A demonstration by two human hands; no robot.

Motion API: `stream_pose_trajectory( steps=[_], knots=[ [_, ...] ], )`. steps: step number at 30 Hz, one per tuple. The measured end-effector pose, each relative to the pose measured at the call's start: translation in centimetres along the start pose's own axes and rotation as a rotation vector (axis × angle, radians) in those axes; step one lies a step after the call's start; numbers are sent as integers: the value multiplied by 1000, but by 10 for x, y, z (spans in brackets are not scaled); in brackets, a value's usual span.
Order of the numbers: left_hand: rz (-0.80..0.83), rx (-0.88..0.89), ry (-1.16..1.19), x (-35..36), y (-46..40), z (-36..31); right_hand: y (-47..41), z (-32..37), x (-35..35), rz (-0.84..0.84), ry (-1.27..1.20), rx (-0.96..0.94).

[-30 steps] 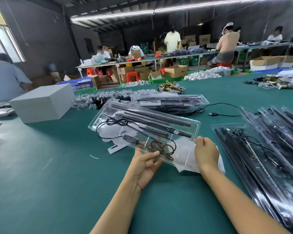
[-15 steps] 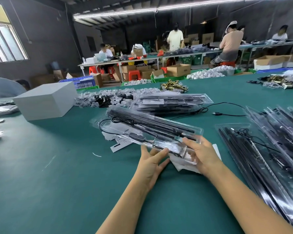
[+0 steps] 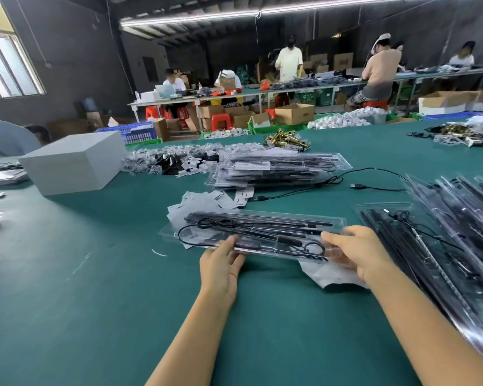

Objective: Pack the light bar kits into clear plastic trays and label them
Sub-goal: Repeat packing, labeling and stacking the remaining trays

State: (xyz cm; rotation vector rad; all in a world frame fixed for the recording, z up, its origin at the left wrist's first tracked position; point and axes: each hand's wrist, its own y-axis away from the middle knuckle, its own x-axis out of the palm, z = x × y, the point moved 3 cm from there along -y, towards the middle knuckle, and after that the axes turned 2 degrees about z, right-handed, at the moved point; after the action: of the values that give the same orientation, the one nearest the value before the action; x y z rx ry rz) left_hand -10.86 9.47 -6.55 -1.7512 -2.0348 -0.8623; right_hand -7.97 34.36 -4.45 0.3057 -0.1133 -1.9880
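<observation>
A clear plastic tray (image 3: 265,232) with black light bars and a coiled black cable inside lies nearly flat, low over the green table (image 3: 95,302), right in front of me. My right hand (image 3: 357,252) grips its right end, thumb on top and fingers showing through the plastic from below. My left hand (image 3: 221,264) touches the tray's near left edge with straight fingers. White label sheets (image 3: 207,199) lie scattered just behind the tray.
A stack of packed trays (image 3: 279,168) sits further back, with a loose USB cable (image 3: 357,186) beside it. More trays with black bars (image 3: 457,232) pile up at the right. A white box (image 3: 73,162) stands at the left. Small bagged parts (image 3: 173,160) lie behind. People work at far tables.
The tray has come down from a tilted, raised position to nearly flat and closer to me. My right hand has shifted onto its right end, and my left hand along the near edge.
</observation>
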Motion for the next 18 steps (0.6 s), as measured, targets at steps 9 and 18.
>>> stream_pose_trajectory(
  steps=[9, 18],
  knots=[
    [-87, -52, -199, 5, 7, 11, 20, -2, 39, -308, 1018, -633],
    [56, -229, -1050, -3, 14, -20, 2, -18, 46, -23, 1107, -506]
  ],
)
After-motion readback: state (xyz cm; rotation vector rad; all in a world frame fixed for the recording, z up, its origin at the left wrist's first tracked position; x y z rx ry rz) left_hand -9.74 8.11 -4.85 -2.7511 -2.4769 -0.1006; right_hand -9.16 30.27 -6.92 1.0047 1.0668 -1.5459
